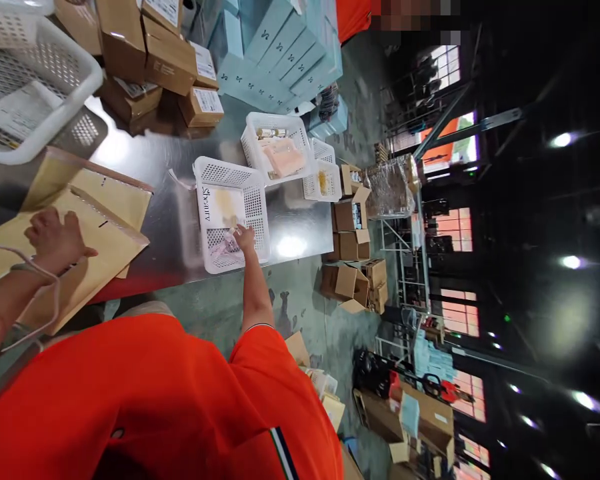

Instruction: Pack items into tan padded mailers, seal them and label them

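Observation:
My left hand (60, 240) lies on a yellow padded envelope (115, 237), its fingers spread across the paper. Another padded envelope (97, 187) lies partly beneath that one. A thin pale cord hangs at my left wrist. My right hand (246, 239) reaches into a white perforated plastic basket (257, 200), with its fingertips drawn together at a small, pale item that is too small to name. Inside this basket are a white printed sheet or bag (223, 202) and a crinkled pinkish-purple packet (225, 245), close to my right fingertips.
A second white basket (280, 121) holds pink packets and small gold-white items. Beyond it, a smaller basket (333, 175) has yellow items. Brown cartons (167, 57), light-blue boxes (265, 60) and a large white basket (87, 83) stand on the metal table (300, 230). Open cartons (347, 283) sit beyond the table's edge.

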`<state>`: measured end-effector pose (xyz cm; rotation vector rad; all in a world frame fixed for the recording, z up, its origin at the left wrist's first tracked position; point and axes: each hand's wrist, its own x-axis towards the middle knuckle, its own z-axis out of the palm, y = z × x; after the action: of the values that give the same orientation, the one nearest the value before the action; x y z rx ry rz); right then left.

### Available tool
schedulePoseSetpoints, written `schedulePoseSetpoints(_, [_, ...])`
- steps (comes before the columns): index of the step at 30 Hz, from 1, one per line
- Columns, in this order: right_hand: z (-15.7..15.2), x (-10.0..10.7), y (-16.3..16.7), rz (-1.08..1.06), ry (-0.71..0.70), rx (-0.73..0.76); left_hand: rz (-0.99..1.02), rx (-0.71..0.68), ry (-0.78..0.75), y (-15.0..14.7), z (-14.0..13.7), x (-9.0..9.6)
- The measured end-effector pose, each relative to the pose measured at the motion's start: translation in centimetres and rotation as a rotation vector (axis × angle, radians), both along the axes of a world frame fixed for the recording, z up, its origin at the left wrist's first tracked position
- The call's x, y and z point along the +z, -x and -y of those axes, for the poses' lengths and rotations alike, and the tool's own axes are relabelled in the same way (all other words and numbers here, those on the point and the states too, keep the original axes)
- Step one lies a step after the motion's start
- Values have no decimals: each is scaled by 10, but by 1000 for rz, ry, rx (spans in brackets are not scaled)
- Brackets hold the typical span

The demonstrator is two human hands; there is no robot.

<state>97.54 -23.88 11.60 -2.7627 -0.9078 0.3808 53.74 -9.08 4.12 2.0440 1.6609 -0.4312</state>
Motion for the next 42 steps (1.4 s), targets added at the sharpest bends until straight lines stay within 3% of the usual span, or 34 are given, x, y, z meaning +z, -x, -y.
schedulePoseSetpoints(3, [-17, 3, 19, 52, -17, 16, 50, -2, 23, 4, 0, -6])
schedulePoseSetpoints(5, [-38, -2, 54, 31, -44, 167, 68, -19, 29, 7, 1, -8])
schedulePoseSetpoints(8, [-73, -27, 132, -216, 36, 590, 110, -47, -2, 11, 4, -8])
schedulePoseSetpoints(12, [-111, -67, 215, -345, 174, 750, 147, -56, 26, 13, 8, -5])
schedulePoseSetpoints(15, [-124, -80, 231, -327, 283, 791, 154, -41, 31, 13, 8, -6])
schedulePoseSetpoints(18, [-124, -82, 233, -284, 301, 867, 173, -33, 20, 13, 9, -8])
schedulePoseSetpoints(23, [-103, -94, 263, -194, 334, 1047, 191, -12, -6, 14, 11, -5])
schedulePoseSetpoints(26, [-81, -107, 281, -140, 271, 1082, 174, -10, 19, 13, 5, 0])
schedulePoseSetpoints(31, [-47, -121, 288, -179, 219, 1071, 294, -107, -96, 9, -15, -7])
schedulePoseSetpoints(34, [-50, -115, 283, -243, 200, 1061, 311, -139, -27, 8, -21, -21])
schedulePoseSetpoints(37, [-83, -96, 252, -329, 236, 1014, 258, -148, -9, 9, -23, -27])
schedulePoseSetpoints(40, [-137, -75, 194, -214, 239, 794, 219, -153, -22, 8, -21, -17])
schedulePoseSetpoints(42, [-175, -70, 158, -84, 202, 634, 179, -57, -118, 10, -18, -5])
